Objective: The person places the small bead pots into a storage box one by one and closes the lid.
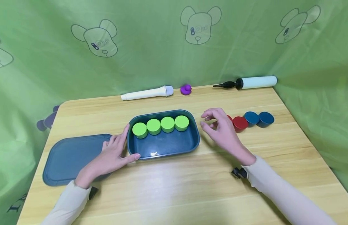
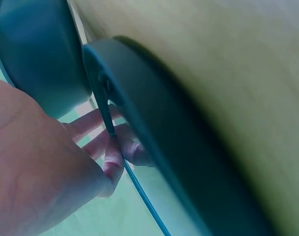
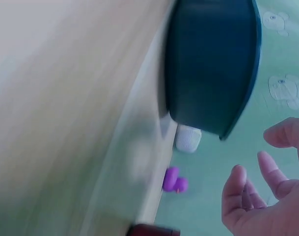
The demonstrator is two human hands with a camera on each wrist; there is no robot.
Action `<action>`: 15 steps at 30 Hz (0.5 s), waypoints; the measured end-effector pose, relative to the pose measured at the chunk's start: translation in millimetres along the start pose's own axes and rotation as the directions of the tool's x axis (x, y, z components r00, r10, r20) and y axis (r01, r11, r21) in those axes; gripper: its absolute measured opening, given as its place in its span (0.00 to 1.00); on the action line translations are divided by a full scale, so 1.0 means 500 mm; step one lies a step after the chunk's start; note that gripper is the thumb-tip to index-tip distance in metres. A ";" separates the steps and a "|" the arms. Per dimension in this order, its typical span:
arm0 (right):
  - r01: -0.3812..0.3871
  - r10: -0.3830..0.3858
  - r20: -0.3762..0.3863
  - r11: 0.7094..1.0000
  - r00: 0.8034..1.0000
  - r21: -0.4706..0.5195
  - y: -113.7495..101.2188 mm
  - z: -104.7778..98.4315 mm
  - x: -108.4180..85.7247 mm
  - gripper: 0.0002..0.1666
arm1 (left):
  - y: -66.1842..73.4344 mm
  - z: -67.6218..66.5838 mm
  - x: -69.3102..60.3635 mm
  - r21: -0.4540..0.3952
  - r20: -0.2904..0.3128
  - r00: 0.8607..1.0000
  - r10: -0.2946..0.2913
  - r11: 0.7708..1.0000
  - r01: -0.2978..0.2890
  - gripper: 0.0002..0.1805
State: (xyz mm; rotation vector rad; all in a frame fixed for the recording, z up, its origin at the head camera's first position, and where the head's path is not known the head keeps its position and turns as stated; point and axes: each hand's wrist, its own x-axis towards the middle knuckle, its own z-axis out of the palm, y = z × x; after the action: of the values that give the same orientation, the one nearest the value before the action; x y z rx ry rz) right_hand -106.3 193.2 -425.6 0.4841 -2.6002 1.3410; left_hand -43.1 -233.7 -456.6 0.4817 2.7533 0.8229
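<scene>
My left hand [image 1: 113,153] lies against the left end of a dark blue box [image 1: 165,150]. Its forefinger runs along the end wall and its thumb touches the front rim. Several green cylinders [image 1: 167,124] form a row along the box's back wall. Under this hand lies a flat blue lid [image 1: 75,156]; fingertips show by the lid's edge in the left wrist view, but whether they touch it I cannot tell. To the right of the box hovers my right hand [image 1: 223,132], fingers loosely bent and nothing between them. Red cylinders [image 1: 240,124] sit just beyond it, one partly hidden.
Two blue cylinders [image 1: 258,119] stand beside the red ones. Along the table's back edge are a white microphone-shaped object [image 1: 147,93], a purple toy duck [image 1: 186,89] and a hand pump [image 1: 257,82]. A green curtain [image 1: 151,47] hangs behind the wooden table [image 1: 174,193].
</scene>
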 end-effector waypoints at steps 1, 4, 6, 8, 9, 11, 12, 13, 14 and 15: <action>0.005 -0.005 -0.009 1.000 1.000 0.001 0.002 -0.007 -0.003 0.10 | 0.000 0.000 0.000 0.000 0.000 1.000 -0.001 1.000 0.001 0.65; 0.019 -0.020 -0.039 1.000 0.999 -0.015 0.007 -0.030 -0.012 0.09 | -0.001 0.001 0.000 0.000 -0.001 1.000 -0.004 1.000 0.004 0.65; 0.020 -0.022 -0.061 0.999 0.998 -0.027 0.009 -0.046 -0.019 0.09 | -0.001 0.001 0.000 -0.002 -0.002 1.000 -0.006 1.000 0.006 0.65; 0.012 -0.014 -0.084 1.000 0.996 -0.029 0.012 -0.063 -0.026 0.10 | -0.002 0.002 0.000 -0.002 -0.002 1.000 -0.005 1.000 0.005 0.65; 0.003 -0.006 -0.095 1.000 0.995 -0.026 0.014 -0.072 -0.029 0.10 | -0.002 0.002 0.000 -0.001 -0.003 1.000 -0.005 1.000 0.005 0.65; -0.019 0.017 -0.116 1.000 0.993 -0.016 0.020 -0.089 -0.036 0.11 | -0.002 0.002 0.001 0.000 -0.003 1.000 -0.002 1.000 0.002 0.65; -0.030 0.028 -0.128 0.999 0.991 -0.012 0.024 -0.097 -0.039 0.12 | -0.002 0.002 0.001 0.002 -0.002 1.000 0.000 1.000 0.000 0.65; -0.044 0.042 -0.141 0.999 0.989 -0.011 0.029 -0.106 -0.043 0.12 | -0.002 0.002 0.001 0.004 -0.003 1.000 0.001 1.000 -0.001 0.65; -0.056 0.054 -0.154 0.998 0.987 -0.010 0.035 -0.114 -0.045 0.13 | -0.002 0.002 0.001 0.004 -0.003 1.000 0.002 1.000 -0.002 0.65; -0.067 0.065 -0.165 0.998 0.984 -0.011 0.041 -0.122 -0.048 0.14 | -0.003 0.002 0.002 0.006 -0.003 1.000 0.002 1.000 -0.002 0.65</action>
State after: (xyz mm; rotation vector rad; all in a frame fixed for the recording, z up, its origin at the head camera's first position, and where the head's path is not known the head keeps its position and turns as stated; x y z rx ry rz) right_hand -91.0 258.8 -413.2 0.2739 -2.5100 1.3178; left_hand -43.9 -234.0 -458.2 0.4849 2.7596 0.8165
